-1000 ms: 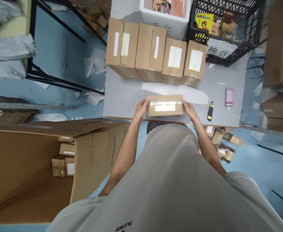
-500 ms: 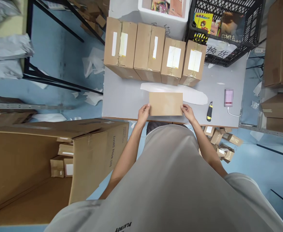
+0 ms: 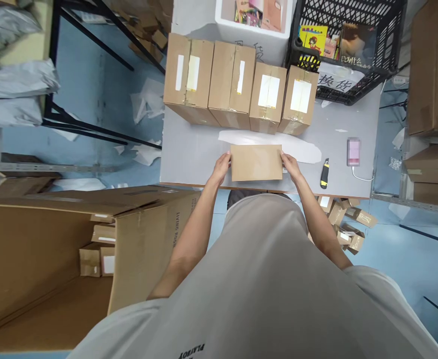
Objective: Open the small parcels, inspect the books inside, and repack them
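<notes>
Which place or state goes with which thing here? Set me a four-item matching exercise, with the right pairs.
1. small carton
2. utility knife
3. phone
4. black crate

A. joined to a white cable
B. holding books
C. between the left hand and the right hand
D. lying between the right hand and the phone

Pairs: 1-C, 2-D, 3-A, 4-B

Your grey shirt [image 3: 264, 279] is displaying PLAYBOY, upside down, at the near edge. On the left, a large carton [image 3: 140, 259] is showing LIVING ROO, the rest being hidden. Far right, a paper sign [image 3: 348, 80] on the black crate [image 3: 394, 42] is reading 换货; the white box [image 3: 228, 36] beside it is bearing 货 after a half-hidden character.
</notes>
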`<state>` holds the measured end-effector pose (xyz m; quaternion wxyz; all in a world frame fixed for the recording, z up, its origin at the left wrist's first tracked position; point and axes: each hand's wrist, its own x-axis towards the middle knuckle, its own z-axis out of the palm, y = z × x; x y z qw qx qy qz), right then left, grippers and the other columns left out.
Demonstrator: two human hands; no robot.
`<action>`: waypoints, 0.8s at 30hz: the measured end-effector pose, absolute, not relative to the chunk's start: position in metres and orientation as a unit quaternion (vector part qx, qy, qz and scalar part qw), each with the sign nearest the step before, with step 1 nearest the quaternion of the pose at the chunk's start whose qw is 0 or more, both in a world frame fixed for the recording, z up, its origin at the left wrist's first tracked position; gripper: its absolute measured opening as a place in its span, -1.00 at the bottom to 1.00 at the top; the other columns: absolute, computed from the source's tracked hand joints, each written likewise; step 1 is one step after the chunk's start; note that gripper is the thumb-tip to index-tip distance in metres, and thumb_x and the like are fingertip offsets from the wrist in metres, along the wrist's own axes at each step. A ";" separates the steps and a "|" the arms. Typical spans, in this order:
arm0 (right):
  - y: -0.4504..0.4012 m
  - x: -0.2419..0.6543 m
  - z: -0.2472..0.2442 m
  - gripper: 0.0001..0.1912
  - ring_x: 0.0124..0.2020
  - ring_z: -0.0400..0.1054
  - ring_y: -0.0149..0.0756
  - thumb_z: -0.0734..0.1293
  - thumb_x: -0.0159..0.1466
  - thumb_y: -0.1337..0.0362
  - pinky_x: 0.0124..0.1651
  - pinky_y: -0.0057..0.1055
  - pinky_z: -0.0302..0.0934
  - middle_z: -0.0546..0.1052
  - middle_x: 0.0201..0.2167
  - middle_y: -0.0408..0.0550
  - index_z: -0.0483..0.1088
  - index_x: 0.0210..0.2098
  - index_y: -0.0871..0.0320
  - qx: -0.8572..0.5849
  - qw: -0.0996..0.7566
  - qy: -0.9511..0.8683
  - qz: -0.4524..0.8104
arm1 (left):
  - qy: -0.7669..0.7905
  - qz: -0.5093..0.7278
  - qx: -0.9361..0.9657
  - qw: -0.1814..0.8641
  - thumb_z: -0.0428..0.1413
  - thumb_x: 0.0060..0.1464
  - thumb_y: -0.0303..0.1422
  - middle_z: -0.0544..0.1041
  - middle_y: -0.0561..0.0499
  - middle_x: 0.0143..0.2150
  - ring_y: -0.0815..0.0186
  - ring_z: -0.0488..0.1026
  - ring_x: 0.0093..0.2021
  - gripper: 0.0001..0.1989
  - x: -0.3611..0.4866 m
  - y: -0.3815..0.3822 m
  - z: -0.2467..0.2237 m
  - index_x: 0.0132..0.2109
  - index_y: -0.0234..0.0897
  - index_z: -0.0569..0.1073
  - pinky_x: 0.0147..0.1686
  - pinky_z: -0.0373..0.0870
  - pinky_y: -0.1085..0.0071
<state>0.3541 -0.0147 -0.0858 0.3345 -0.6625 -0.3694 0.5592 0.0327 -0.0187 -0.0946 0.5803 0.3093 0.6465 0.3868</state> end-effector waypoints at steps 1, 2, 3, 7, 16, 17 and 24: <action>-0.014 0.354 -0.081 -0.10 0.14 0.65 0.07 0.38 0.15 -0.68 0.31 0.05 0.54 0.77 0.00 0.12 0.60 -0.17 0.06 -0.656 0.339 -0.370 0.564 | 0.639 0.384 0.314 0.588 0.24 0.29 0.27 0.73 -0.26 0.19 0.01 0.64 0.28 -0.42 0.032 -0.018 -0.092 -0.03 -0.18 0.64 0.31 0.56 0.10; -0.014 0.354 -0.076 -0.11 0.15 0.66 0.07 0.38 0.18 -0.67 0.32 0.05 0.54 0.77 0.02 0.12 0.61 -0.16 0.06 -0.650 0.346 -0.370 0.567 | 0.634 0.384 0.314 0.593 0.22 0.30 0.28 0.73 -0.26 0.21 0.01 0.64 0.28 -0.40 0.031 -0.018 -0.088 -0.02 -0.19 0.65 0.31 0.56 0.10; -0.016 0.355 -0.070 -0.13 0.15 0.66 0.07 0.38 0.21 -0.65 0.33 0.05 0.54 0.77 0.04 0.12 0.62 -0.13 0.06 -0.645 0.353 -0.370 0.568 | 0.631 0.390 0.313 0.594 0.21 0.31 0.30 0.73 -0.26 0.24 0.01 0.63 0.30 -0.37 0.029 -0.019 -0.084 0.01 -0.20 0.66 0.31 0.56 0.11; -0.028 0.357 -0.048 -0.15 0.15 0.68 0.02 0.39 0.29 -0.59 0.35 0.03 0.53 0.75 0.15 0.12 0.65 0.02 0.06 -0.633 0.372 -0.378 0.564 | 0.630 0.436 0.312 0.563 0.19 0.35 0.30 0.69 -0.23 0.33 0.00 0.58 0.41 -0.32 0.019 -0.030 -0.067 0.16 -0.20 0.67 0.34 0.56 0.14; -0.042 0.335 -0.059 -0.15 0.19 0.62 0.05 0.47 0.25 -0.49 0.37 0.06 0.54 0.68 0.23 0.25 0.67 0.12 0.11 -0.665 0.376 -0.423 0.487 | 0.657 0.420 0.343 0.524 0.43 0.17 0.03 0.70 -0.23 0.33 -0.04 0.64 0.32 -0.40 0.002 -0.053 -0.064 0.20 -0.25 0.71 0.38 0.54 0.12; -0.042 0.333 -0.063 -0.17 0.20 0.61 0.07 0.47 0.25 -0.48 0.38 0.07 0.52 0.68 0.22 0.26 0.67 0.11 0.11 -0.667 0.369 -0.430 0.484 | 0.665 0.411 0.336 0.526 0.44 0.15 0.01 0.71 -0.24 0.31 -0.05 0.66 0.28 -0.41 0.000 -0.054 -0.067 0.19 -0.26 0.71 0.35 0.57 0.11; -0.037 0.328 -0.074 -0.07 0.14 0.62 0.08 0.48 0.18 -0.52 0.37 0.05 0.48 0.68 0.19 0.29 0.63 0.13 0.17 -0.697 0.311 -0.435 0.477 | 0.691 0.343 0.327 0.546 0.42 0.13 -0.20 0.73 -0.22 0.27 0.01 0.70 0.18 -0.46 -0.009 -0.044 -0.078 0.21 -0.30 0.67 0.26 0.64 0.08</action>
